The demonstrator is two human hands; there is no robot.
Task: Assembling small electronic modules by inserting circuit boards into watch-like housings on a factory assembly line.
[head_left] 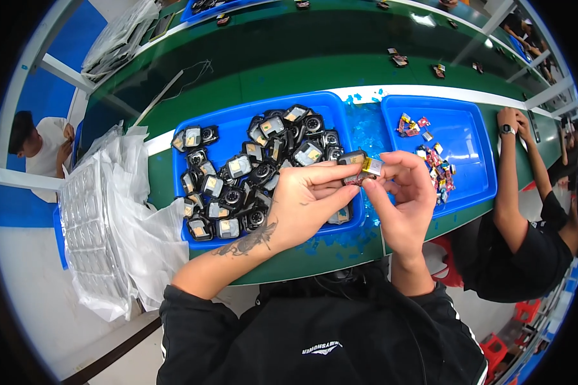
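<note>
In front of me my two hands meet over the gap between two blue trays. My left hand (315, 196) is closed, its thumb and fingers gripping a small dark casing (351, 158) with a reddish part at its lower edge. My right hand (401, 199) pinches a small silver block with yellow tape (371, 167), which touches the casing; the fingers partly hide where they join. Beneath and left of my hands, the larger blue tray (270, 101) holds many black casings with silver-grey inserts, some showing round dark faces. The smaller blue tray (475, 160) on the right holds red, yellow and silver parts (438, 170).
Blue film scraps (364, 128) litter the green bench between the trays. Clear plastic sheeting and molded trays (103, 218) stand at the left. Several small parts (398, 59) lie on the green belt beyond. A co-worker's arms (514, 173) are close on the right.
</note>
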